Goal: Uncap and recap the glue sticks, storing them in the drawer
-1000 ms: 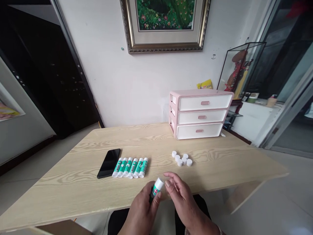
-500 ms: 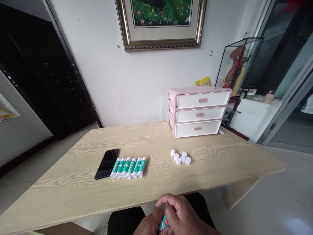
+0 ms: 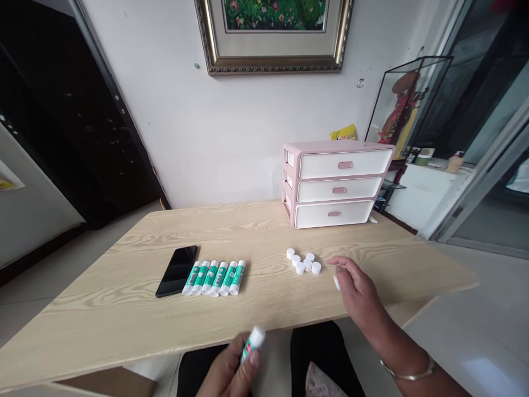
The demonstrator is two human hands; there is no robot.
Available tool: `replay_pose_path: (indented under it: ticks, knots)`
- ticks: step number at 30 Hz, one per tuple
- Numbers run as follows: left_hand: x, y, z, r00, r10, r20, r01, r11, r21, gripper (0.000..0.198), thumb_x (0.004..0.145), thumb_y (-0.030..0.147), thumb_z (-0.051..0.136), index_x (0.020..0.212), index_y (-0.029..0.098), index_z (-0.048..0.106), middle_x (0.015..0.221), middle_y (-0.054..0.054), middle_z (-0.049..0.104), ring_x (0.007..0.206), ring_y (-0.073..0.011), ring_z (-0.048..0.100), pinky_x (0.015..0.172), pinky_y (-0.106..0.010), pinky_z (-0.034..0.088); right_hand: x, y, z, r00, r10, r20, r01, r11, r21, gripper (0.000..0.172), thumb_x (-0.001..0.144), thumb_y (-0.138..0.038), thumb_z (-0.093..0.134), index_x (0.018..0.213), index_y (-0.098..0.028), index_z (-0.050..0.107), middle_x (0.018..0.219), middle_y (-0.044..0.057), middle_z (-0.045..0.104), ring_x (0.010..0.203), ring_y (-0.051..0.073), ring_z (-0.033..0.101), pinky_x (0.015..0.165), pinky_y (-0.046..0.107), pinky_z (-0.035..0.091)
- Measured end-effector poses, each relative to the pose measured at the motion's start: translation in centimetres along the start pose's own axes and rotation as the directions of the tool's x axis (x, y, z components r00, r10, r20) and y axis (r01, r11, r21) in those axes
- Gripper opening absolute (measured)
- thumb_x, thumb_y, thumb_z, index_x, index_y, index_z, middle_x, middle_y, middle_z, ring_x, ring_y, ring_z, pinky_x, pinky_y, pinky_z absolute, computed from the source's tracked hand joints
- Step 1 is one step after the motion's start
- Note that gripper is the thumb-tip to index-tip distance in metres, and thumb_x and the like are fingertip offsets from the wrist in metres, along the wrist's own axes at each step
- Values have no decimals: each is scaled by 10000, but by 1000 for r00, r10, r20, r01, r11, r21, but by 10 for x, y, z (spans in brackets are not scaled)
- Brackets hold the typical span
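Observation:
My left hand (image 3: 228,370) is low at the bottom of the view, shut on a green-and-white glue stick (image 3: 253,344) that tilts upward with its white end on top. My right hand (image 3: 357,289) is over the table's right side, just right of a cluster of several white caps (image 3: 307,264). A small white cap (image 3: 336,283) is pinched in its fingers, partly hidden by them. A row of several glue sticks (image 3: 214,278) lies side by side on the light wooden table (image 3: 124,311), left of the cluster.
A black smartphone (image 3: 177,271) lies left of the row. At the table's back stands a pink-and-white three-drawer organiser (image 3: 336,184), with a yellow packet (image 3: 344,133) behind it. A glass display case (image 3: 407,105) stands further right. A metal bangle (image 3: 411,372) circles my right wrist.
My hands have come apart. The right hand has moved up and right beside the caps, with a white cap in its fingers. The left hand stays low with the glue stick.

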State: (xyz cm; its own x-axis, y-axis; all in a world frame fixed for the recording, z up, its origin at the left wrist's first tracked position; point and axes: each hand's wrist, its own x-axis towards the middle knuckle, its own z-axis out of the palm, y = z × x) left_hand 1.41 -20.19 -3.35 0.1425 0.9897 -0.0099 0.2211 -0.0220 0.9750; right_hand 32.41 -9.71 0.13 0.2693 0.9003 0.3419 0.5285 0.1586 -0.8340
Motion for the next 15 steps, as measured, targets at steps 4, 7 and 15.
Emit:
replay_pose_path:
  ticks: [4,7,15]
  knots:
    - [34,-2,9,980,120,-158,-73,959,273,508,960,529,506,1349,218,604,1307,-121,695,1253,-297,614,1033,-400,509,35,6,7,999,28,-44,-33,992,-123,361,892,-523,469,1032,-219,604,810,36,694,734,228,634,698,340,459]
    - [65,-4,17,935,278,-219,-147,869,473,464,998,371,449,1432,215,501,1412,-142,627,1302,-277,595,1067,-421,487,55,10,20,998,54,15,-52,990,-131,355,876,-498,517,1071,-212,594,809,37,704,746,227,651,704,333,465]
    - [112,3,39,917,216,-336,180,528,830,337,998,195,463,1327,176,530,1268,-147,658,948,-233,750,712,-298,571,86,24,60,990,37,132,-12,983,-184,299,867,-364,612,1117,-201,602,911,51,729,766,189,670,682,277,466]
